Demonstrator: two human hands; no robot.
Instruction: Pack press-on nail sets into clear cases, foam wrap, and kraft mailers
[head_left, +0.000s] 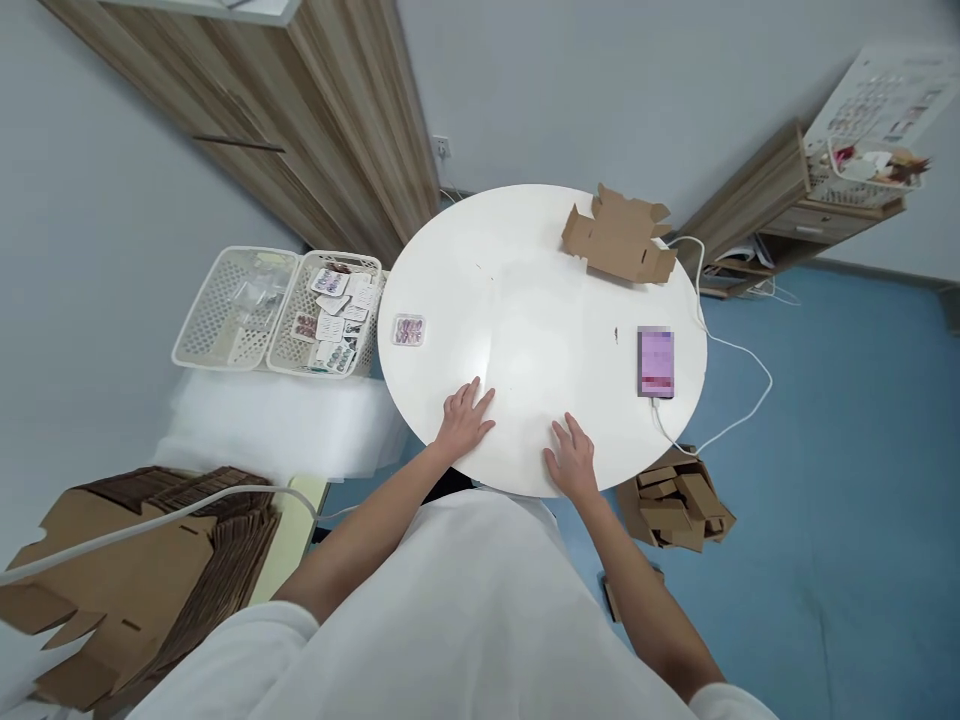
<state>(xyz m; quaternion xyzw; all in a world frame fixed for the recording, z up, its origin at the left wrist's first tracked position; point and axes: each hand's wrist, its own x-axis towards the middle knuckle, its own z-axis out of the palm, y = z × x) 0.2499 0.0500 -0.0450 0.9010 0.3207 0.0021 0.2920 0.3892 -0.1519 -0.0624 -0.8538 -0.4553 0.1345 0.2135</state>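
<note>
My left hand [463,422] rests on the near edge of a white oval table [525,340], fingers spread, holding nothing. To its right, my right hand [573,458] hovers over or touches the same edge with its fingers apart. Toward the table's left side lies a small clear pack of purplish oval pieces [409,330]. An unfolded brown cardboard box [621,240] lies flat at the far right of the tabletop. Nearer, on the right, a phone or tablet [656,360] with a blurred purple screen has a white cable plugged in.
Two white baskets stand left of the table; one basket [322,368] holds several small packs. Flattened cardboard boxes [135,580] are stacked at lower left. A carton of folded boxes [679,505] sits on the blue floor at right. A white cable [750,360] loops beside the table.
</note>
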